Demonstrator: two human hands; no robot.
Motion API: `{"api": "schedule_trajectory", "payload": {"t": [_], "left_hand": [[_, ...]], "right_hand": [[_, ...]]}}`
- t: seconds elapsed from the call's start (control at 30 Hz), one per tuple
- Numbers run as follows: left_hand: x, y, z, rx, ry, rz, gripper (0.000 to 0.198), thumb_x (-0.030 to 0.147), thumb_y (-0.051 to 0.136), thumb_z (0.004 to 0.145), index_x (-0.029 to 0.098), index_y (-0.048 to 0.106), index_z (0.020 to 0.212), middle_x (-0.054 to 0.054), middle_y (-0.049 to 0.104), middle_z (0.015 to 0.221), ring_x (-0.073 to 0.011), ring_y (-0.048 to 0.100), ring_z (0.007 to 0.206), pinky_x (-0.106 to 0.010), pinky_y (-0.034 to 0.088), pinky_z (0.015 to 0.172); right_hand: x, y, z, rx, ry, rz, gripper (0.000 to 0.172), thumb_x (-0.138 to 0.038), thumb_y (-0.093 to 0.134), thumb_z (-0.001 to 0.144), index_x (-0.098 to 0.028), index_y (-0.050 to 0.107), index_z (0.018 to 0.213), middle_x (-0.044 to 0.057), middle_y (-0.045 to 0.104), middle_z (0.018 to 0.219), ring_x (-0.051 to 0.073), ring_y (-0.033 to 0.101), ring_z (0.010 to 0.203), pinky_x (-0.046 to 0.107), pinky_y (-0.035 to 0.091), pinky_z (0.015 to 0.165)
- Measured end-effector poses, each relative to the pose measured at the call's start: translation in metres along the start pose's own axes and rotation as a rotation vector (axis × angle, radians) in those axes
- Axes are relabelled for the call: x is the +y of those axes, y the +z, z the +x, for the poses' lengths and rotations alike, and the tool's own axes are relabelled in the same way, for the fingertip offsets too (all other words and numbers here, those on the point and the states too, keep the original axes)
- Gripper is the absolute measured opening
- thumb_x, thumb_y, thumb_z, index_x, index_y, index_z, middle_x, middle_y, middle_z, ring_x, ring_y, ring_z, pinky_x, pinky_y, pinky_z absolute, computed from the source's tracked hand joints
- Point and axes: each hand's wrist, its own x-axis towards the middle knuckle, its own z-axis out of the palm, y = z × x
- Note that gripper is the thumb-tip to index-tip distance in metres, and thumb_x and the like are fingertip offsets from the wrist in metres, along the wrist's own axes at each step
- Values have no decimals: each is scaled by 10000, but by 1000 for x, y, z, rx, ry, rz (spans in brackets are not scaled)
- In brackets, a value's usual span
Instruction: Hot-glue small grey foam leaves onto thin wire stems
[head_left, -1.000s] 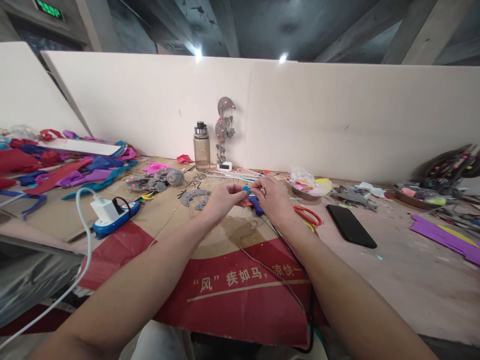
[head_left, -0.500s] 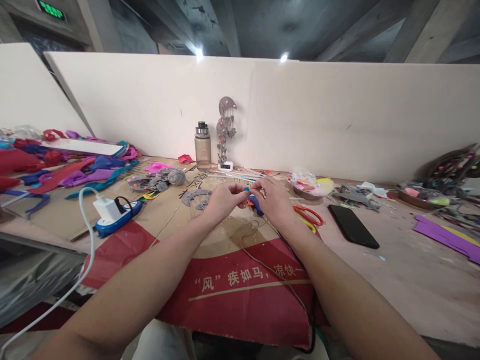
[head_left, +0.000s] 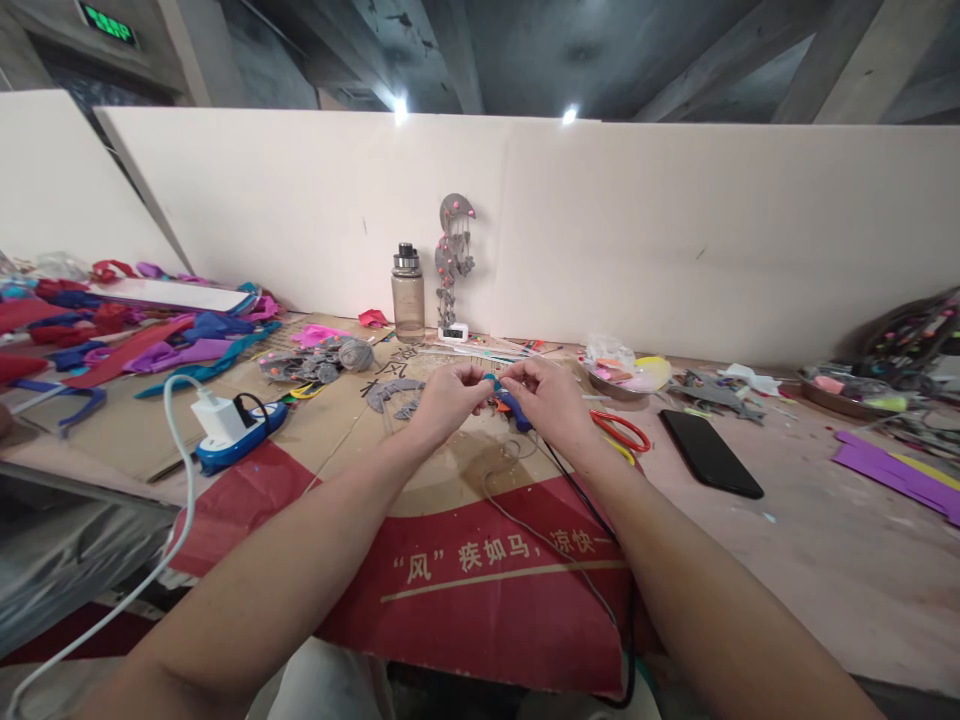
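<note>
My left hand and my right hand meet over the cardboard, fingertips pinched close together. Between them shows a small teal piece; its exact kind is too small to make out, and the fingers partly hide it. Just under my right fingers lies a blue tool with an orange part, seemingly a glue gun, with a black cable running toward me. Left of my left hand are grey felt cut-outs. A thin grey cord curls over the printed cardboard below my hands.
Red-handled scissors and a black phone lie to the right. A bowl of scraps, a bottle and a grey hanging ornament stand behind. On the left are a power strip, grey yarn and coloured cloth strips.
My fingertips have shifted slightly around the small teal piece, and my right fingers are drawn in more. The view has moved a little; the things on the table lie as before.
</note>
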Motion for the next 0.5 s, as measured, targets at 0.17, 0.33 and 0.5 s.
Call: {"api": "schedule_trajectory", "payload": {"t": [0.17,0.33,0.5], "left_hand": [[2,0,-2,-15,5,8,61,211,614,667,156,617,640,37,547,520,-71,462,467,-201,362,482],[-2,-2,2,-72,-24,-74,114,251,662,688,154,625,639,30,549,504,-70,460,462,-200,364,482],[-3,-7,6,-191,-173,-223,221,349,730,691,138,667,675,-35,637,584,-91,542,507,-214,427,509]], "right_hand": [[-1,3,1,8,53,-5,94,-243,612,794,-191,635,719,12,639,697,136,513,636,271,387,627],[2,7,1,-23,98,48,124,-267,565,773,-195,571,672,-17,589,616,117,485,571,247,375,568],[6,4,2,-15,165,76,134,-287,567,756,-198,554,656,-31,575,591,108,470,537,236,364,535]]}}
